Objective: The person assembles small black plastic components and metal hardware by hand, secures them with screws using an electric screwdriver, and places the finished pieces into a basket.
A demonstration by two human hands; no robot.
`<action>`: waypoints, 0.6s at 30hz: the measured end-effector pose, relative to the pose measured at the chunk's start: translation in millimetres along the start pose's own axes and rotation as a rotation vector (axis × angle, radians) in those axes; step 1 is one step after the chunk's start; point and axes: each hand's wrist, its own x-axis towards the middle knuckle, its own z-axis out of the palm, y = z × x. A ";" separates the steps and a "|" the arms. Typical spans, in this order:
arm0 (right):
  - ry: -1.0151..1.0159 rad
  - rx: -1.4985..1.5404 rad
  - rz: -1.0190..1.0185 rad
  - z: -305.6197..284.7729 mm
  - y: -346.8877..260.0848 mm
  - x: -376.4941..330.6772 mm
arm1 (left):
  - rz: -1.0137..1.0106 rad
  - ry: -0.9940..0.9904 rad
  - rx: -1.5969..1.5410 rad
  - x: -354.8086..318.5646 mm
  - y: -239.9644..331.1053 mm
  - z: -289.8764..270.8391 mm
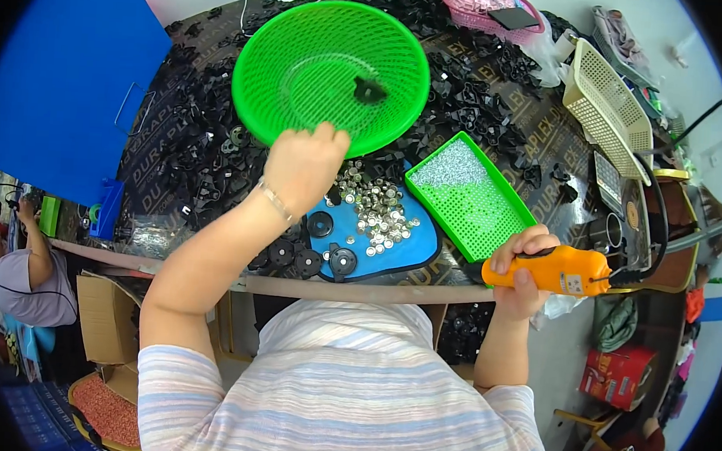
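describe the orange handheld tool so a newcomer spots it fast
Start at the large round green plastic basket, then go right and toward the person to the rectangular green plastic tray. At the tray's near corner, the right hand grips the orange handheld tool. Its bright orange body, trailing a dark cable, sets it apart from the green tray.

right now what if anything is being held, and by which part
The right hand holds the orange power tool by the end opposite its cord. Whether the left hand grips anything cannot be told.
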 end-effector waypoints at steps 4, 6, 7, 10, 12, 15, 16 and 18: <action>0.027 0.019 0.056 3.2 7.7 0.5 | -0.014 -0.005 -0.037 -36.1 -14.6 -0.8; 0.028 0.013 0.057 6.5 8.8 -1.1 | -0.095 -0.029 -0.061 -44.2 -13.1 -6.2; 0.029 0.003 0.049 8.5 8.9 -1.6 | -0.107 0.036 -0.080 -47.1 -10.9 -11.5; 0.009 -0.007 0.030 10.2 8.4 -1.8 | 0.011 0.253 -0.208 -68.3 2.6 -19.8; -0.002 -0.024 0.010 10.2 8.0 -1.3 | 0.198 0.286 -0.390 -86.7 13.8 -16.7; 0.002 0.050 0.003 12.9 7.6 -1.5 | -0.009 0.005 -0.623 -105.2 31.0 -2.9; -0.008 0.022 0.000 10.9 7.2 -2.5 | -0.143 -0.025 -0.647 -107.0 33.4 3.2; -0.024 0.035 -0.017 11.9 6.9 -3.0 | -0.228 -0.117 -0.674 -105.0 29.2 10.9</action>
